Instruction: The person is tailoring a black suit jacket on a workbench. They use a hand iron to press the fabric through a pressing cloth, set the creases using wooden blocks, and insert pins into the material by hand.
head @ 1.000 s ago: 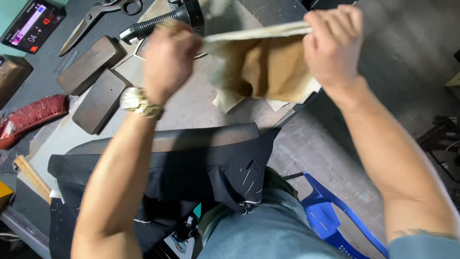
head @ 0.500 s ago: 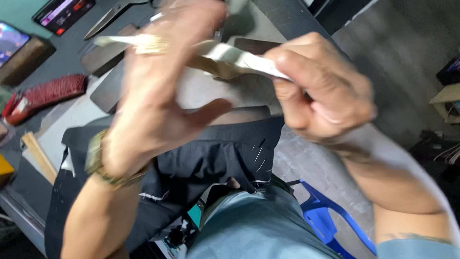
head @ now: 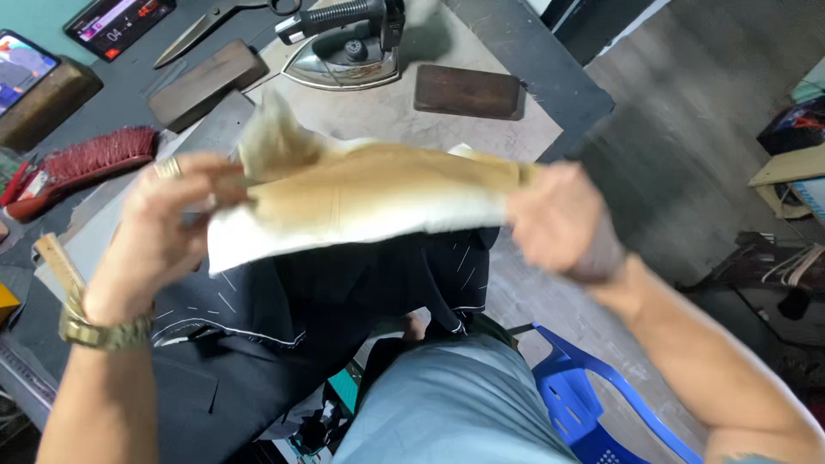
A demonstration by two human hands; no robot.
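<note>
Both hands have drawn apart since half a second ago, and the tan cloth (head: 369,202) that was bunched between them now stretches out flat across the middle of the view. At its left end the left hand (head: 168,228) is closed on the cloth, with a ring on one finger and a metal watch (head: 103,331) on the wrist. At the right end the right hand (head: 559,219) is blurred by motion but is gripping the cloth's edge in a closed fist. The cloth is held in the air above a dark garment (head: 344,292) marked with white chalk lines and stitching, which lies spread over the near edge of the worktable (head: 533,60) and over the person's lap. Farther back on the table stands a heavy iron (head: 352,47) with a black handle, and just to its right lies a dark wooden block (head: 468,90). Another wooden block (head: 206,82) lies to the iron's left, with scissors (head: 228,17) beyond it. A red-bristled brush (head: 86,163) rests near the left edge, a wooden ruler (head: 60,262) pokes out just beside the left wrist, and a blue plastic stool (head: 593,404) stands on the floor by the person's right side.
</note>
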